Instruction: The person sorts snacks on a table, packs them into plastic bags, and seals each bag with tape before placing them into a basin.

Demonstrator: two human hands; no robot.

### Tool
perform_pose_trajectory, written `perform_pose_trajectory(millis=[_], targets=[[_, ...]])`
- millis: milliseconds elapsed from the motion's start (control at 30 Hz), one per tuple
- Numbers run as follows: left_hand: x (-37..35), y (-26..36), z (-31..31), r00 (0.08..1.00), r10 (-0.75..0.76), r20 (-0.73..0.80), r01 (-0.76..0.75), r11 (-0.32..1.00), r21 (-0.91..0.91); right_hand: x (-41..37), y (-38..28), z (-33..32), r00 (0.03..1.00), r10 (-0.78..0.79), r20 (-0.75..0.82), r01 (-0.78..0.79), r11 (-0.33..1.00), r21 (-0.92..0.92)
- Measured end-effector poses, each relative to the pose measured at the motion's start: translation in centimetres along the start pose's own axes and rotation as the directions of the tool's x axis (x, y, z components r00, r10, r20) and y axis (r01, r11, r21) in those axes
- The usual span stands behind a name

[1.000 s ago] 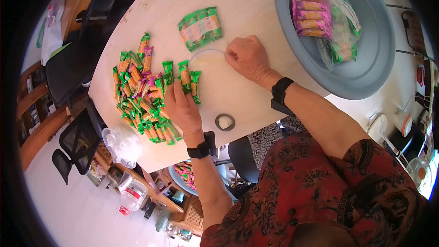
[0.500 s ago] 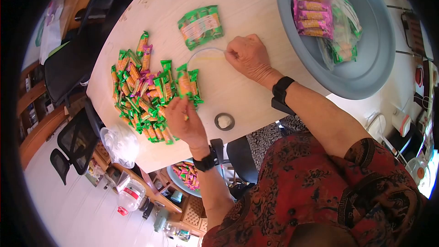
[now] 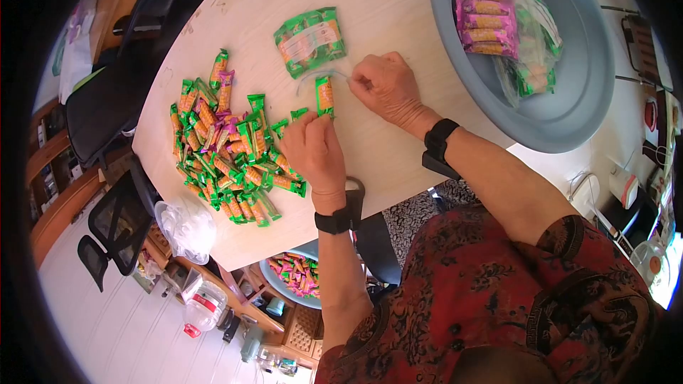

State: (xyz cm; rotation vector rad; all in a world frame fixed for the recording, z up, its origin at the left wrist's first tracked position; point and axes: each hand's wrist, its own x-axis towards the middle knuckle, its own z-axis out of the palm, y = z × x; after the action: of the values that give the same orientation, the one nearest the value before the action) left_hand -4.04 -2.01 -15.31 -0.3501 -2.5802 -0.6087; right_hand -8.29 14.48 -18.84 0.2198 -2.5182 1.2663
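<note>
My right hand (image 3: 388, 91) is closed in a pinch on the edge of a clear plastic bag (image 3: 329, 72), whose bluish rim curves to the left; most of the bag is hard to see. Just left of it, my left hand (image 3: 313, 153) has its fingers closed on the lower end of a green-wrapped snack stick (image 3: 324, 95), whose upper end lies at the bag's rim. Part of another green wrapper (image 3: 299, 113) shows beside those fingertips. Left of my left hand lies a heap of small green and pink snack packets (image 3: 220, 153). Above the bag rests a filled green snack pack (image 3: 311, 41).
A large grey-blue basin (image 3: 580, 110) at the right holds pink and green packs. Under my left wrist is a dark ring (image 3: 358, 183), partly hidden. A bowl with white plastic (image 3: 186, 227) stands by the table's lower-left edge, and a basin of packets (image 3: 293, 275) below it.
My left hand has moved right and up from the heap, bringing a snack stick to the bag's rim. My right hand has stayed in place on the bag.
</note>
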Motion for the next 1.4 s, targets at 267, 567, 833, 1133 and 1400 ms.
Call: perform_pose_trajectory(millis=[267, 567, 833, 1133, 1400], targets=[[0.3, 1.0, -1.4, 0.996, -0.072, 0.059, 0.076, 0.995, -0.064, 0.1, 0.1, 0.0, 1.0, 0.003, -0.006, -0.003, 1.0, 0.009], [1.0, 1.2, 0.5, 0.999, -0.035, 0.03, 0.035, 0.999, -0.007, 0.1, -0.1, -0.2, 1.0, -0.017, -0.01, 0.017, 1.0, 0.005], [1.5, 0.0, 2.4, 0.998, -0.029, -0.052, 0.033, 0.996, 0.087, 0.1, -0.1, -0.3, 1.0, -0.008, 0.016, 0.009, 1.0, -0.028], [3.4, -0.5, 3.1, 0.985, -0.059, -0.162, 0.095, 0.97, 0.224, 0.1, -0.1, -0.2, 0.999, -0.016, 0.031, 0.018, 0.999, -0.043], [5.1, -1.1, 4.3, 0.991, -0.036, -0.125, 0.056, 0.986, 0.155, 0.1, -0.1, -0.3, 0.999, -0.01, 0.037, 0.012, 0.999, -0.042]])
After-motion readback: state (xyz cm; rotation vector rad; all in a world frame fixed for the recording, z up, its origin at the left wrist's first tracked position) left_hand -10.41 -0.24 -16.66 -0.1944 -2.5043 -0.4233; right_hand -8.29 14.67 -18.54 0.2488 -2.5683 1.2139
